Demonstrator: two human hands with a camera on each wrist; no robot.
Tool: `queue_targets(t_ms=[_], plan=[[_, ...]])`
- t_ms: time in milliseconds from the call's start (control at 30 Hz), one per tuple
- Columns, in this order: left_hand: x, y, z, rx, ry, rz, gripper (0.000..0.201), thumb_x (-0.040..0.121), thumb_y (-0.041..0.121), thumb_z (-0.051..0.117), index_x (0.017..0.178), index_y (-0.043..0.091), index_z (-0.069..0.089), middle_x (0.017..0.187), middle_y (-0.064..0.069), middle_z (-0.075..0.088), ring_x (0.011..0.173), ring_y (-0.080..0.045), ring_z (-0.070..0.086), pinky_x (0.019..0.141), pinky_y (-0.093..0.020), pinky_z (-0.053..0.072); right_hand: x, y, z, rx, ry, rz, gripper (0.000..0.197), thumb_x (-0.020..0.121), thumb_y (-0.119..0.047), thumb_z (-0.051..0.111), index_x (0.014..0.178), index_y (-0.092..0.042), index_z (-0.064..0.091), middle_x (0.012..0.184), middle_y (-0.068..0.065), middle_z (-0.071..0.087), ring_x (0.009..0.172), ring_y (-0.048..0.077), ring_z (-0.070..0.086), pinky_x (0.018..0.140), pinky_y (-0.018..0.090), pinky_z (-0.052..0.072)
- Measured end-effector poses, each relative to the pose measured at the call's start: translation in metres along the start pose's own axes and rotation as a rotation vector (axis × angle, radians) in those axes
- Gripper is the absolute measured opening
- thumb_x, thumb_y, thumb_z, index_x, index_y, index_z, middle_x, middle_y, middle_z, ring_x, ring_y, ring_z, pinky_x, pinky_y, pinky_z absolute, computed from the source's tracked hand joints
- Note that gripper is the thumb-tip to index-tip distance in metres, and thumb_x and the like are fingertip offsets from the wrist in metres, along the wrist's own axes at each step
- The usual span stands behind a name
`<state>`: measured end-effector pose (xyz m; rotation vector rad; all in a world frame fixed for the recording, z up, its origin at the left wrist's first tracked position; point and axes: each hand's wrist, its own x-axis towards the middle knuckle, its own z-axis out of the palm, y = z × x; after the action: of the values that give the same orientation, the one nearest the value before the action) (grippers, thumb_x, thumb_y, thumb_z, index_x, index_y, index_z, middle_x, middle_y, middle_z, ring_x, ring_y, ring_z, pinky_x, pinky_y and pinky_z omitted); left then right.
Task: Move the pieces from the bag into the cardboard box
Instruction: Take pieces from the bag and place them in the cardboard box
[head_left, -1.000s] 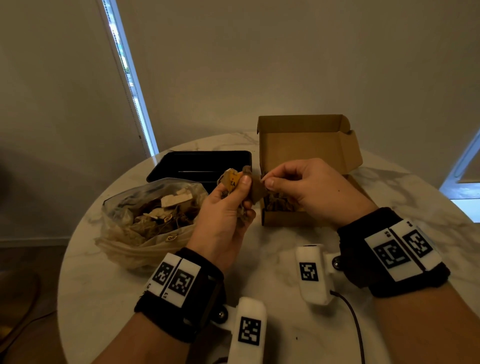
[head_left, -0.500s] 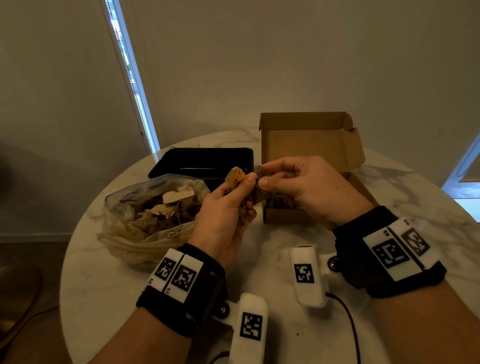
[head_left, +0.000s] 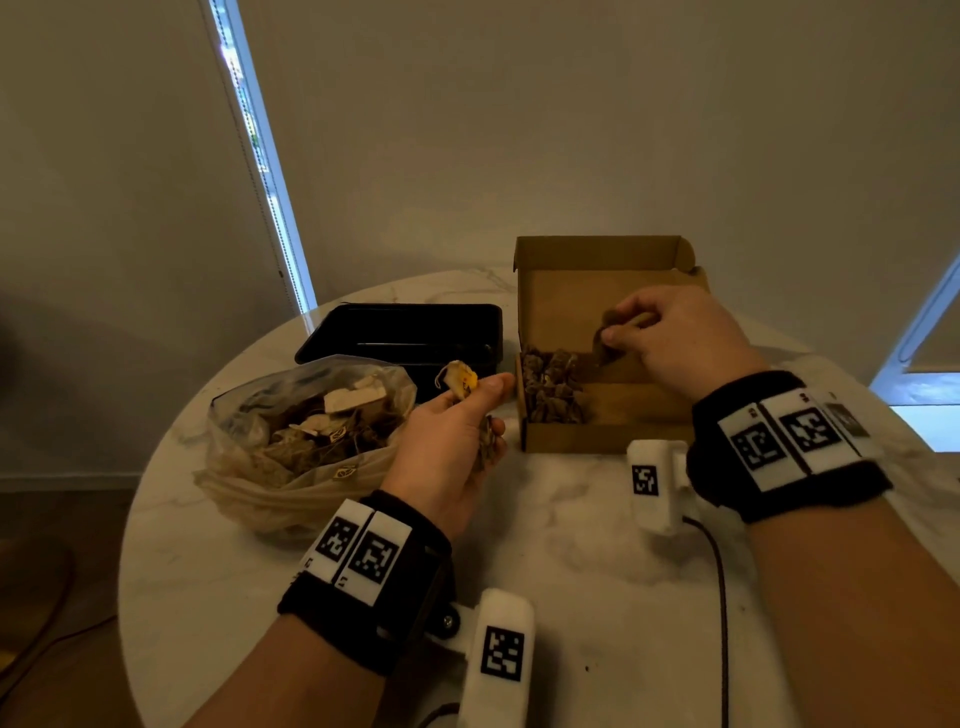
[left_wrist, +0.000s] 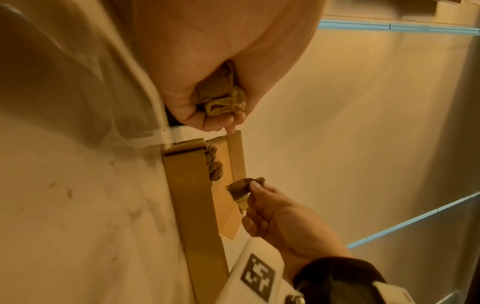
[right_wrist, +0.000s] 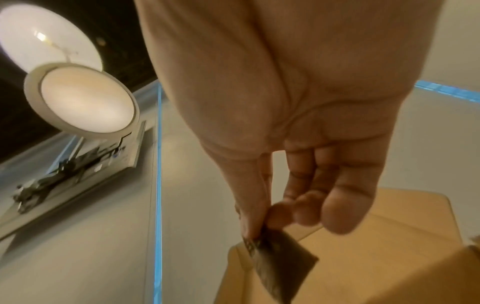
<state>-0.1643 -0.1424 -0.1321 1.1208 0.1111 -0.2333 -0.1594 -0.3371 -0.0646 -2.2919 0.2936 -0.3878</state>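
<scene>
- Right of centre in the head view, the right hand (head_left: 670, 338) pinches a dark brown piece (head_left: 605, 338) between thumb and forefinger above the open cardboard box (head_left: 597, 434); a heap of pieces (head_left: 553, 384) fills the box's left end.
- At mid-frame, the left hand (head_left: 447, 436) is curled round a clump of pieces, a yellow tag (head_left: 460, 376) sticking up past its thumb.
- At mid-left, the clear bag (head_left: 306, 431) lies open on the marble worktop (head_left: 571, 571), more pieces inside; a black tray (head_left: 405, 332) sits behind it.
- Up top in the left wrist view, the fingers (left_wrist: 207, 121) close on crumpled tan pieces (left_wrist: 221, 96); below, the box's front wall (left_wrist: 192, 195) and the other hand with its dark piece (left_wrist: 242, 186).
- Low in the right wrist view, thumb and fingertips (right_wrist: 280, 211) nip the dark piece (right_wrist: 283, 265) over the box (right_wrist: 389, 246); a round lamp (right_wrist: 83, 100) shows upper left.
</scene>
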Motion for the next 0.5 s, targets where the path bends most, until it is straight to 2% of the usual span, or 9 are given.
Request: queue_targets(t_ms=[133, 200, 267, 367, 500], plan=[[0.006, 0.0, 0.003, 0.059, 0.021, -0.011, 0.015, 0.097, 0.017, 0.067, 0.108, 0.011, 0.075, 0.082, 0.0, 0.066, 0.061, -0.007, 0.055, 0.06, -0.023, 0.048, 0.026, -0.006, 0.006, -0.233, -0.222, 0.097, 0.017, 0.094, -0.016, 0.071, 0.11, -0.016, 0.072, 0.105, 0.004, 0.069, 0.097, 0.02, 0.064, 0.091, 0.038, 0.054], [0.01, 0.0, 0.007, 0.166, 0.011, -0.01, 0.015, 0.101, 0.015, 0.062, 0.108, 0.013, 0.074, 0.077, 0.0, 0.064, 0.058, -0.009, 0.054, 0.06, -0.024, 0.046, 0.037, -0.01, 0.01, -0.315, -0.299, 0.113, 0.023, 0.093, -0.015, 0.072, 0.116, -0.012, 0.072, 0.113, 0.008, 0.071, 0.107, 0.026, 0.066, 0.097, 0.042, 0.055], [0.015, 0.001, 0.013, 0.303, -0.009, 0.013, 0.016, 0.102, 0.012, 0.057, 0.109, 0.012, 0.072, 0.078, -0.002, 0.062, 0.059, -0.01, 0.052, 0.058, -0.024, 0.045, 0.045, -0.012, 0.016, -0.401, -0.365, 0.118, 0.027, 0.093, -0.017, 0.072, 0.119, -0.009, 0.071, 0.115, 0.011, 0.072, 0.109, 0.029, 0.068, 0.098, 0.043, 0.055], [0.025, 0.0, 0.02, 0.463, -0.031, 0.057, 0.012, 0.099, 0.006, 0.06, 0.106, 0.012, 0.068, 0.083, -0.007, 0.061, 0.06, -0.012, 0.053, 0.054, -0.025, 0.046, 0.053, -0.011, 0.027, -0.488, -0.431, 0.134, 0.032, 0.093, -0.023, 0.074, 0.119, -0.006, 0.071, 0.114, 0.014, 0.073, 0.107, 0.03, 0.07, 0.098, 0.045, 0.056], [0.035, -0.005, 0.019, 0.538, -0.041, 0.078, 0.027, 0.093, 0.003, 0.067, 0.116, 0.017, 0.066, 0.085, -0.002, 0.066, 0.061, -0.01, 0.058, 0.054, -0.024, 0.048, 0.06, -0.002, 0.03, -0.409, -0.38, 0.165, 0.032, 0.092, -0.023, 0.074, 0.115, -0.001, 0.069, 0.114, 0.017, 0.072, 0.108, 0.032, 0.069, 0.098, 0.046, 0.056]])
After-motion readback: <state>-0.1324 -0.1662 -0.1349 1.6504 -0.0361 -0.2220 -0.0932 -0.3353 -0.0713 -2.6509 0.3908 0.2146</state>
